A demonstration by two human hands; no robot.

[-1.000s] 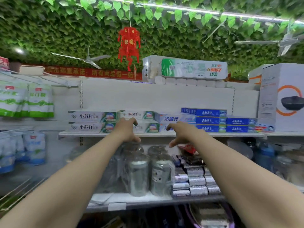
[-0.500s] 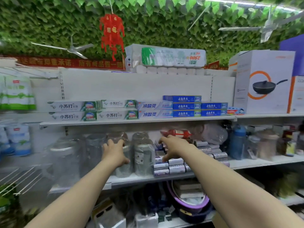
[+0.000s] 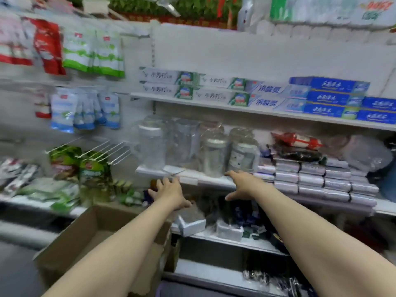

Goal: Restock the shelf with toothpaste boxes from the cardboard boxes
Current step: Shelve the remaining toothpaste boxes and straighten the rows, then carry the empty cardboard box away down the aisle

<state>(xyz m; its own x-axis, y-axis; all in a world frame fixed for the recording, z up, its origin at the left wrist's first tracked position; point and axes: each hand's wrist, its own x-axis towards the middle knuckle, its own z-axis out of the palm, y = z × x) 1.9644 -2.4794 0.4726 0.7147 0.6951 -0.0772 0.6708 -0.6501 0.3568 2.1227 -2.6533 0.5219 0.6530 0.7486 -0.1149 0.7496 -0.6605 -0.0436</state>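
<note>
The whole picture is blurry, so the words on the toothpaste boxes cannot be read; the left arm hides part of the cardboard box. The paper roll pack is cut off at the far top edge.

I'm in a small shop: white shelves w/ stacked toothpaste boxes, hanging refill pouches on pegs, wrapped jars, open cardboard box on floor.

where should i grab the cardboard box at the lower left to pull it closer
Take the cardboard box by its open top rim, reaching down from above with the left hand, which is empty and nearest. The flaps stand open toward the shelf, leaving the near wall's edge free to hook.
</note>
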